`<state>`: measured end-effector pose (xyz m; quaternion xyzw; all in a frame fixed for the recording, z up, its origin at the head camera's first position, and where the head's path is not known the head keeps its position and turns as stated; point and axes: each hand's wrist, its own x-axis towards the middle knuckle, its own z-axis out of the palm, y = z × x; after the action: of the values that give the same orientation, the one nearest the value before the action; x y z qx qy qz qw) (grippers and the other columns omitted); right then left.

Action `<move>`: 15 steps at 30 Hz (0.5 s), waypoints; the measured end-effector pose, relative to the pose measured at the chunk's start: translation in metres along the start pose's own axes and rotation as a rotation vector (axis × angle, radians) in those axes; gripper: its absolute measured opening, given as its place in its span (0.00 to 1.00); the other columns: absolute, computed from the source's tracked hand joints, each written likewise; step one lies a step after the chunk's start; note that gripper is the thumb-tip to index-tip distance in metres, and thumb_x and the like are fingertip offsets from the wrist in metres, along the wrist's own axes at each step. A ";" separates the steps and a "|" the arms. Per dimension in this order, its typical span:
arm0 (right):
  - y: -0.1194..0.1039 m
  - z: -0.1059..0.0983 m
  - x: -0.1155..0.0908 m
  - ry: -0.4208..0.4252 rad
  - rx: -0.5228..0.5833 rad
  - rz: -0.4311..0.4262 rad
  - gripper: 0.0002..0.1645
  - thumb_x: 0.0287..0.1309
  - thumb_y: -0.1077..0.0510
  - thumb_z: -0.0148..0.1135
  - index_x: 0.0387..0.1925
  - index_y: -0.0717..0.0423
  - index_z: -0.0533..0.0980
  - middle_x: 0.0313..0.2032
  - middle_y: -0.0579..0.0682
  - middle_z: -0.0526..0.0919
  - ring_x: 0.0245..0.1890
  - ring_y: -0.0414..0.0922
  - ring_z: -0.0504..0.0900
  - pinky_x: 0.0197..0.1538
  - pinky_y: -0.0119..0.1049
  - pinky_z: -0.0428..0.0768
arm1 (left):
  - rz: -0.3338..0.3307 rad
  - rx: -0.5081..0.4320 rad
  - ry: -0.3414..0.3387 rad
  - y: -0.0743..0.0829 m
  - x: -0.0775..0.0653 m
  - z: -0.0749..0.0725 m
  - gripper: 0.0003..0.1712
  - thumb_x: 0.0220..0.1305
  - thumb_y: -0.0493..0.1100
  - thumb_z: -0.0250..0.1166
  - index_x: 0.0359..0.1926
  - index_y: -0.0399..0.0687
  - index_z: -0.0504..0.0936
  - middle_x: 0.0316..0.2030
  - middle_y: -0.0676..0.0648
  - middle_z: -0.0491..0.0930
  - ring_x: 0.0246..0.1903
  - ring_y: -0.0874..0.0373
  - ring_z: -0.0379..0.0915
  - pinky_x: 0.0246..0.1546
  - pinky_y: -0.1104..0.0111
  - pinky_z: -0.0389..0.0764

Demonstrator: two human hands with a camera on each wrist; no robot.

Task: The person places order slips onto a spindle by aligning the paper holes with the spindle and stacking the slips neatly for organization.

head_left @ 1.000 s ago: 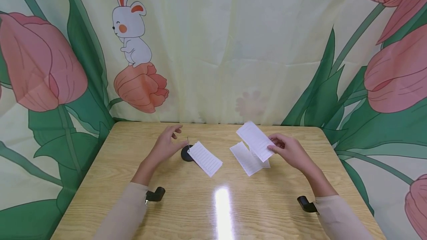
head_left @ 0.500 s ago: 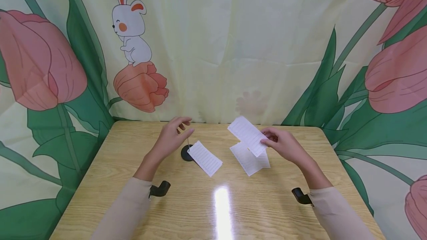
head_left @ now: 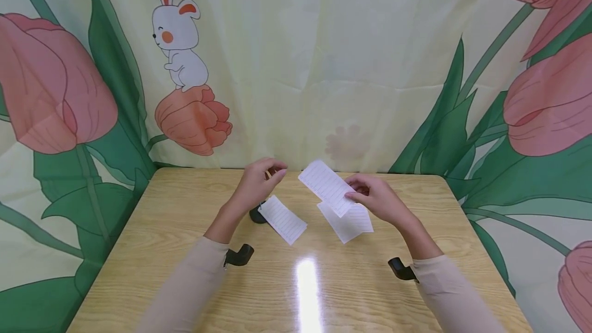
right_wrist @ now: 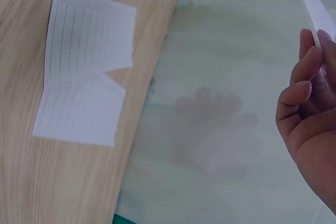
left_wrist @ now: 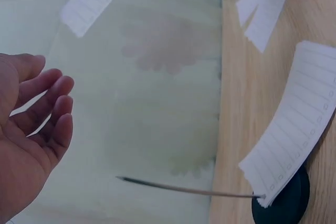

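The right hand [head_left: 376, 198] pinches a lined paper slip [head_left: 324, 186] by one end, holding it above the worktop [head_left: 263, 292]. The left hand [head_left: 256, 183], fingers loosely bent and gripping nothing, hangs near the slip's other end. The slip is probably feather-light, limp and easily torn, best taken flat by an edge. Loose papers [head_left: 339, 226] lie beneath; leftward, another slip [left_wrist: 294, 114] sits at the foot of a spike [left_wrist: 184, 189] on a black base [left_wrist: 289, 203].
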<state>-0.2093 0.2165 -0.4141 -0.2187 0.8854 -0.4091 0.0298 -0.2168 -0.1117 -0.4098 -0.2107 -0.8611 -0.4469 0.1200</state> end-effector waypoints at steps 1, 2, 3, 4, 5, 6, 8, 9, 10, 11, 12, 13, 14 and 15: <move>-0.001 0.002 0.001 -0.002 0.009 0.000 0.14 0.66 0.61 0.69 0.51 0.59 0.82 0.40 0.52 0.88 0.38 0.45 0.85 0.40 0.32 0.83 | -0.002 -0.014 -0.002 0.000 0.001 0.002 0.09 0.72 0.38 0.66 0.48 0.40 0.87 0.37 0.46 0.84 0.37 0.55 0.78 0.39 0.65 0.81; -0.001 0.003 0.001 -0.003 0.017 -0.001 0.14 0.65 0.61 0.69 0.51 0.60 0.82 0.40 0.53 0.88 0.38 0.45 0.85 0.40 0.32 0.83 | -0.003 -0.023 -0.005 0.000 0.002 0.003 0.09 0.72 0.38 0.66 0.48 0.39 0.87 0.36 0.46 0.84 0.37 0.55 0.78 0.38 0.65 0.81; -0.003 0.005 0.001 -0.004 0.023 0.001 0.14 0.65 0.61 0.69 0.52 0.59 0.82 0.40 0.53 0.88 0.38 0.45 0.85 0.40 0.32 0.83 | -0.004 -0.032 -0.007 0.000 0.002 0.005 0.09 0.72 0.38 0.65 0.48 0.38 0.87 0.36 0.46 0.84 0.36 0.56 0.78 0.38 0.65 0.81; -0.003 0.006 0.001 -0.004 0.029 0.000 0.14 0.65 0.61 0.69 0.52 0.60 0.82 0.40 0.53 0.88 0.38 0.45 0.85 0.40 0.32 0.83 | -0.004 -0.039 -0.010 0.000 0.002 0.006 0.09 0.72 0.39 0.65 0.47 0.38 0.87 0.36 0.47 0.84 0.36 0.56 0.78 0.38 0.66 0.81; -0.004 0.008 0.001 -0.003 0.030 0.003 0.14 0.65 0.61 0.69 0.52 0.60 0.82 0.40 0.53 0.88 0.38 0.44 0.85 0.40 0.31 0.83 | -0.004 -0.045 -0.010 0.000 0.003 0.008 0.09 0.72 0.38 0.65 0.47 0.38 0.87 0.36 0.46 0.85 0.36 0.56 0.78 0.38 0.66 0.81; -0.004 0.009 0.001 -0.003 0.032 0.004 0.14 0.65 0.61 0.69 0.52 0.59 0.82 0.40 0.52 0.88 0.38 0.44 0.85 0.40 0.31 0.83 | -0.006 -0.050 -0.010 0.000 0.003 0.010 0.09 0.72 0.38 0.65 0.46 0.38 0.87 0.35 0.46 0.85 0.35 0.56 0.78 0.38 0.66 0.81; -0.005 0.011 0.002 -0.003 0.036 0.006 0.14 0.66 0.60 0.69 0.51 0.59 0.83 0.40 0.52 0.88 0.38 0.44 0.85 0.40 0.32 0.83 | -0.014 -0.062 -0.014 0.001 0.003 0.012 0.08 0.72 0.38 0.66 0.45 0.39 0.88 0.35 0.46 0.85 0.35 0.56 0.78 0.37 0.67 0.81; -0.005 0.012 0.002 -0.002 0.034 0.007 0.14 0.66 0.60 0.69 0.51 0.58 0.83 0.39 0.51 0.88 0.38 0.44 0.85 0.40 0.31 0.83 | -0.020 -0.068 -0.018 0.002 0.003 0.013 0.07 0.72 0.38 0.66 0.44 0.39 0.88 0.35 0.47 0.85 0.35 0.56 0.78 0.37 0.67 0.80; -0.005 0.013 0.002 -0.001 0.036 0.007 0.13 0.66 0.60 0.69 0.51 0.58 0.83 0.39 0.51 0.88 0.38 0.44 0.85 0.41 0.31 0.83 | -0.029 -0.074 -0.022 0.002 0.003 0.014 0.07 0.72 0.38 0.66 0.44 0.40 0.88 0.35 0.47 0.85 0.35 0.57 0.78 0.38 0.67 0.80; -0.006 0.014 0.003 -0.001 0.037 0.004 0.13 0.66 0.60 0.69 0.51 0.58 0.83 0.39 0.51 0.88 0.38 0.44 0.85 0.41 0.31 0.83 | -0.036 -0.079 -0.027 0.002 0.002 0.015 0.07 0.72 0.38 0.66 0.44 0.40 0.88 0.35 0.47 0.86 0.35 0.57 0.78 0.38 0.67 0.80; -0.007 0.015 0.003 -0.001 0.038 0.001 0.13 0.66 0.60 0.69 0.51 0.58 0.83 0.39 0.51 0.88 0.38 0.44 0.85 0.41 0.31 0.83 | -0.044 -0.088 -0.032 0.003 0.002 0.015 0.07 0.72 0.38 0.66 0.44 0.40 0.88 0.35 0.46 0.86 0.34 0.57 0.78 0.38 0.67 0.80; -0.008 0.016 0.004 -0.001 0.039 -0.002 0.13 0.66 0.60 0.69 0.51 0.58 0.83 0.39 0.51 0.88 0.38 0.44 0.85 0.41 0.32 0.83 | -0.053 -0.096 -0.038 0.003 0.002 0.015 0.07 0.72 0.39 0.66 0.44 0.41 0.87 0.35 0.46 0.86 0.34 0.57 0.78 0.38 0.66 0.80; -0.008 0.017 0.004 -0.001 0.042 -0.004 0.13 0.66 0.60 0.69 0.51 0.58 0.83 0.39 0.51 0.88 0.38 0.43 0.84 0.41 0.31 0.83 | -0.059 -0.101 -0.042 0.003 0.001 0.016 0.07 0.72 0.39 0.66 0.44 0.41 0.87 0.36 0.46 0.86 0.34 0.57 0.78 0.39 0.66 0.80; -0.009 0.018 0.004 -0.001 0.043 -0.006 0.13 0.66 0.60 0.69 0.51 0.58 0.83 0.39 0.51 0.88 0.38 0.44 0.84 0.41 0.32 0.83 | -0.065 -0.106 -0.044 0.004 0.001 0.016 0.07 0.72 0.39 0.66 0.44 0.41 0.87 0.36 0.46 0.86 0.34 0.57 0.78 0.39 0.66 0.80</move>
<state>-0.2057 0.1965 -0.4192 -0.2208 0.8757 -0.4280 0.0336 -0.2160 -0.0968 -0.4158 -0.1984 -0.8451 -0.4908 0.0748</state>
